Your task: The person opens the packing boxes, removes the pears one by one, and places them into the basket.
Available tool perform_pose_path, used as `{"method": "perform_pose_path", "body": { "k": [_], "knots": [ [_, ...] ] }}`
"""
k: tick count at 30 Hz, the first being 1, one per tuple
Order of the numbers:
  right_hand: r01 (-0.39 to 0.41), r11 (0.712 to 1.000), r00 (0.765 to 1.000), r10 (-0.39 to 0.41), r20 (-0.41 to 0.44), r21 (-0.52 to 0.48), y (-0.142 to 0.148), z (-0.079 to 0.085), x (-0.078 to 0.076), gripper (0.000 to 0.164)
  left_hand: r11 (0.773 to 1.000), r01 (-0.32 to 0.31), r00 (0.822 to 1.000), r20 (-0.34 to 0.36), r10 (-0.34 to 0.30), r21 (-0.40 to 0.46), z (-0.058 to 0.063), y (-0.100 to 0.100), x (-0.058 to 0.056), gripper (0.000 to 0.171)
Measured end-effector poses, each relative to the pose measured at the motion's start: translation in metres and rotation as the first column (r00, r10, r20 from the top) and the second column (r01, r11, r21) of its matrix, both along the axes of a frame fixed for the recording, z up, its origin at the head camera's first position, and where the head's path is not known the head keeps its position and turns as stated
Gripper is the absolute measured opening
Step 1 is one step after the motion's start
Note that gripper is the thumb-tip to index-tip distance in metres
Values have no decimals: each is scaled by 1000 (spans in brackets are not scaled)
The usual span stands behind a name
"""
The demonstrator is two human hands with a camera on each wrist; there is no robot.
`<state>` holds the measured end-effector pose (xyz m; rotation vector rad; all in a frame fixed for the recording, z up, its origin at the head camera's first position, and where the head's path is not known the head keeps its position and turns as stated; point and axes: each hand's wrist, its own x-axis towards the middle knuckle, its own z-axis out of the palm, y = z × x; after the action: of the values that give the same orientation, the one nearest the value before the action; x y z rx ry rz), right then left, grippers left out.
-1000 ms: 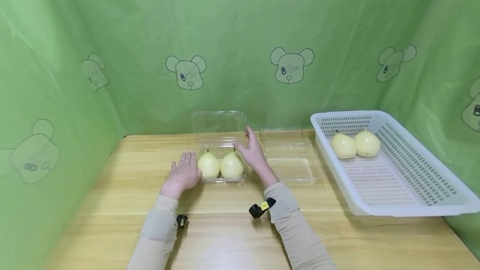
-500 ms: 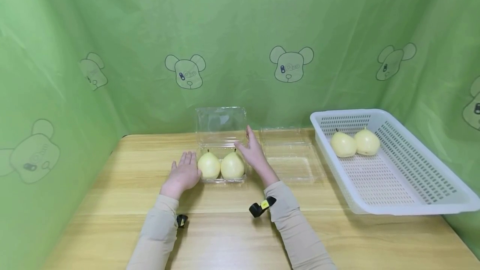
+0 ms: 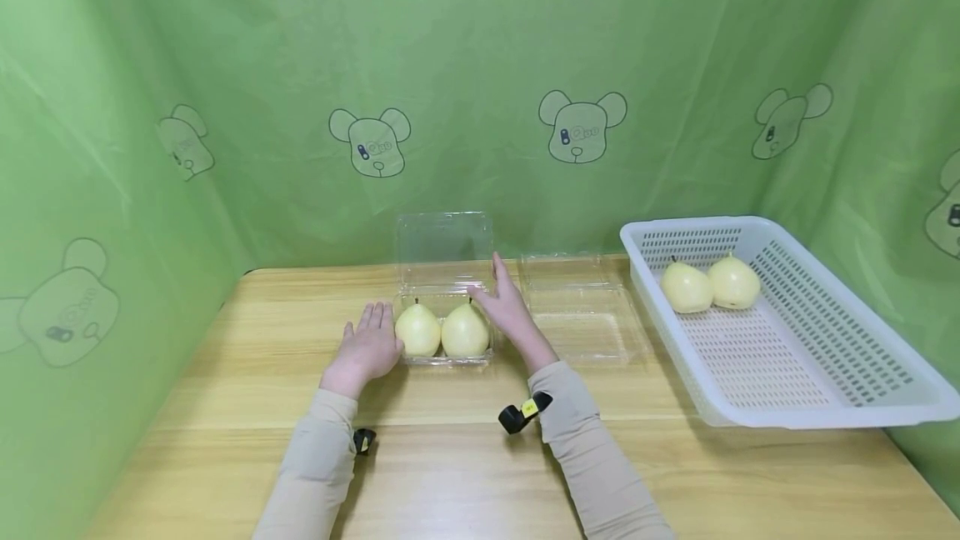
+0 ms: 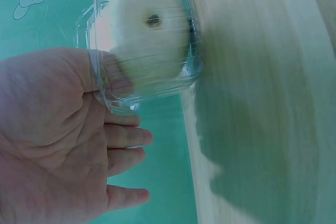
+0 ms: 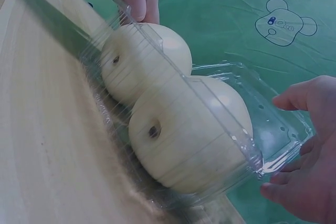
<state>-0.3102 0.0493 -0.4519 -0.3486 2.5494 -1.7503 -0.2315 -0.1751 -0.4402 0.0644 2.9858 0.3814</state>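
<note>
Two pale yellow pears (image 3: 417, 331) (image 3: 465, 330) sit side by side in a clear plastic clamshell box (image 3: 448, 361), its lid (image 3: 445, 248) standing raised at the back. My left hand (image 3: 365, 352) is at the box's left end, fingers extended, its thumb (image 4: 105, 69) against the plastic. At the right end, my right hand (image 3: 508, 307) has its fingers stretched beside the box and the lid's hinge side. In the right wrist view, that hand (image 5: 312, 150) is near the lid's edge; whether it touches the plastic is hard to tell.
Another clear clamshell box (image 3: 581, 338) lies unfolded just right of my right hand. Farther right is a white perforated basket (image 3: 810, 417) holding two more pears (image 3: 686, 287) (image 3: 733, 282). A green curtain (image 3: 465, 40) encloses the wooden table (image 3: 450, 473).
The lid of the pear box has swung up a little, from leaning farther back, and shifted slightly right. Both hands stay almost in place. The pears have not moved.
</note>
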Motion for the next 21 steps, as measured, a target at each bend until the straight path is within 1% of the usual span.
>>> {"method": "perform_pose_path", "body": {
  "k": [12,21],
  "knots": [
    [1,999,1000,-1,15,41,0,-3,-2,87,1000,-4,1000,-4,4,8,0,1,-1,66],
    [-2,1000,1000,1,29,28,0,-5,-2,84,1000,-4,1000,2,4,16,0,1,1,66]
  ]
}}
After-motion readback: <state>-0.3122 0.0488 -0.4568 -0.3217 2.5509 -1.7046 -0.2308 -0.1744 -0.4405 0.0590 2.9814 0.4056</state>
